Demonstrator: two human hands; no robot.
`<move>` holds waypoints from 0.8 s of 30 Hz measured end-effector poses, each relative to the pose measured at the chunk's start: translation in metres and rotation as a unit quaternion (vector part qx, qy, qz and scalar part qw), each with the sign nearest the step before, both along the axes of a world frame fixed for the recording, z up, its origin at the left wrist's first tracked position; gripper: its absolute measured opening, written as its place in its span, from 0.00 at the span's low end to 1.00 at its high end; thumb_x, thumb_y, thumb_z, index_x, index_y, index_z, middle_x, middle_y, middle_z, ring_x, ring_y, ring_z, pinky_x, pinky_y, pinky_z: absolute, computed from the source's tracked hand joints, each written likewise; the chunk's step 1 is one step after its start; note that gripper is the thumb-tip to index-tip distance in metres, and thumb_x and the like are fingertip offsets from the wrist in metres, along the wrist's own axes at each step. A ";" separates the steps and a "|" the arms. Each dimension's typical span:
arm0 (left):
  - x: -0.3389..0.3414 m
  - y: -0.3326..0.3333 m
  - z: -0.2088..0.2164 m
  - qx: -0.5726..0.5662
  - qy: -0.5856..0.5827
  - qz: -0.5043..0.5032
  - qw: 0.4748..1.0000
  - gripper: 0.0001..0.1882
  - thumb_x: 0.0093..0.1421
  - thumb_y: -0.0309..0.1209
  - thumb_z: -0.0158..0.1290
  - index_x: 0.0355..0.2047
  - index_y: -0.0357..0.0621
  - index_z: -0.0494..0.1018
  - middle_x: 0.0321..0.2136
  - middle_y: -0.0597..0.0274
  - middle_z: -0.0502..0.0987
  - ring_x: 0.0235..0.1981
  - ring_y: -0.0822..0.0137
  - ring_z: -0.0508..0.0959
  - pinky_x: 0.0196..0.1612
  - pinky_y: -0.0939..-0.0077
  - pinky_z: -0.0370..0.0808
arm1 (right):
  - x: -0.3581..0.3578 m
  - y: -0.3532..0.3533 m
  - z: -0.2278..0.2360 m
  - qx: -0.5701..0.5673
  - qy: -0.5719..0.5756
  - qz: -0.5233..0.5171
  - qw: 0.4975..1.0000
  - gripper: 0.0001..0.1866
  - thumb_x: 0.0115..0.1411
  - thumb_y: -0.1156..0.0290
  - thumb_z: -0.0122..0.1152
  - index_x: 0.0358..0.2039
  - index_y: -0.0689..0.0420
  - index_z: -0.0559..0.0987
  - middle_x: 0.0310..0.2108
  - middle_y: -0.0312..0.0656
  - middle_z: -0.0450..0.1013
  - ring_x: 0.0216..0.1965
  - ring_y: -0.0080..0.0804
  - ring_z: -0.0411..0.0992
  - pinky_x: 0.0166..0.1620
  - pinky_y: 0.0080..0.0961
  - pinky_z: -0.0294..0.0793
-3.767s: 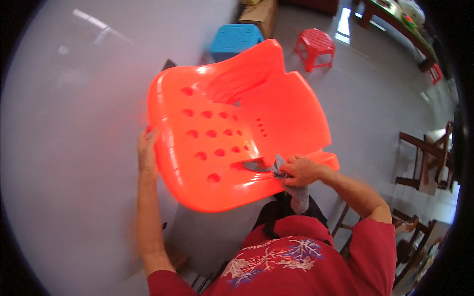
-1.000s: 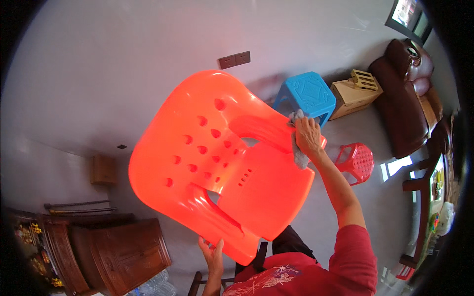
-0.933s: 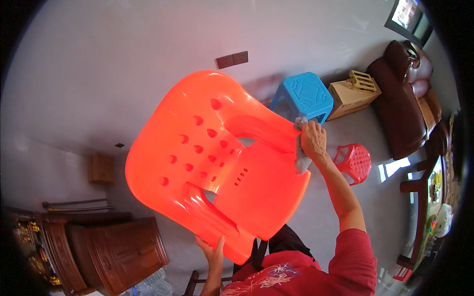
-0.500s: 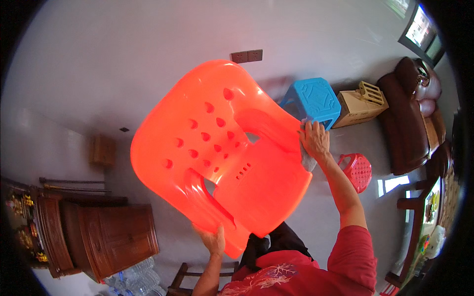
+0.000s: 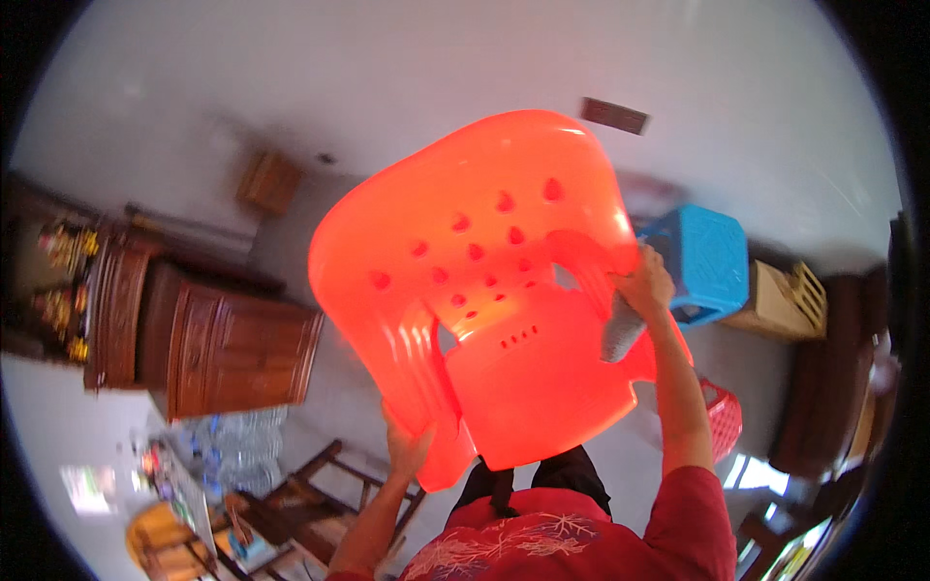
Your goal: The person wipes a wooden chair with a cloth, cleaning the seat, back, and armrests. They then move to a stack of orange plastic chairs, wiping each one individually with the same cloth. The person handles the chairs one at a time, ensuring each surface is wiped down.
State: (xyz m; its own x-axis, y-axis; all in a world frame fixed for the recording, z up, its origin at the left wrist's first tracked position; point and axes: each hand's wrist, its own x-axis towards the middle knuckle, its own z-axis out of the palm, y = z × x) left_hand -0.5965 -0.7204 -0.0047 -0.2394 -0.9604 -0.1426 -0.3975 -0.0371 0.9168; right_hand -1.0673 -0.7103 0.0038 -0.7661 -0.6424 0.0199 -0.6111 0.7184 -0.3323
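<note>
A bright orange-red moulded plastic armchair point(image 5: 538, 387) fills the centre, its backrest tilting toward twelve o'clock. A dark brown carved wooden cabinet point(image 5: 242, 344) stands at nine o'clock. Toward three o'clock are a square blue plastic stool point(image 5: 714, 257) and, just beyond, a tan cardboard box point(image 5: 765, 302). A red plastic stool point(image 5: 725, 423) sits partly hidden at four o'clock. The left hand point(image 5: 407, 447) has its grip closed on the armrest end at seven o'clock; the right hand point(image 5: 649, 286), at three, grips a crumpled grey cloth point(image 5: 621, 329) at the other armrest.
</note>
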 end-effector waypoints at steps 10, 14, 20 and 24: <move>-0.010 -0.006 0.012 0.142 0.007 0.119 0.983 0.28 0.53 0.30 0.59 0.52 0.39 0.60 0.44 0.57 0.73 0.43 0.65 0.75 0.46 0.69 0.74 | -0.021 0.008 0.004 0.018 -0.118 0.078 0.990 0.36 0.41 0.47 0.68 0.40 0.61 0.67 0.34 0.59 0.73 0.40 0.62 0.70 0.42 0.53 0.68; -0.002 -0.011 -0.001 0.172 0.022 0.157 0.972 0.28 0.52 0.30 0.60 0.50 0.39 0.62 0.42 0.58 0.74 0.41 0.65 0.75 0.46 0.69 0.74 | -0.021 0.009 0.008 0.000 -0.128 0.100 0.987 0.36 0.41 0.49 0.69 0.41 0.62 0.67 0.34 0.60 0.73 0.39 0.62 0.71 0.42 0.52 0.68; -0.012 -0.018 0.005 0.183 0.042 0.140 0.972 0.31 0.46 0.32 0.62 0.49 0.38 0.62 0.42 0.56 0.73 0.45 0.64 0.73 0.48 0.67 0.72 | -0.039 0.035 -0.004 -0.015 -0.150 0.076 0.986 0.36 0.40 0.52 0.71 0.42 0.63 0.69 0.35 0.57 0.74 0.41 0.59 0.71 0.43 0.49 0.70; -0.038 -0.035 0.012 0.144 -0.011 0.061 0.988 0.34 0.46 0.34 0.62 0.51 0.38 0.61 0.46 0.51 0.70 0.49 0.60 0.71 0.51 0.66 0.68 | -0.068 0.072 -0.014 -0.056 -0.138 0.050 0.988 0.37 0.40 0.56 0.72 0.47 0.64 0.69 0.39 0.56 0.74 0.42 0.53 0.72 0.44 0.43 0.71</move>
State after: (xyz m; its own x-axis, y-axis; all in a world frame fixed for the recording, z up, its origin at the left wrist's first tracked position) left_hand -0.6350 -0.7550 0.0069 -0.1180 -0.9004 -0.4187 -0.3936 -0.3447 0.8522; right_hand -1.1352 -0.6382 -0.0105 -0.6857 -0.7201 -0.1058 -0.5520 0.6093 -0.5693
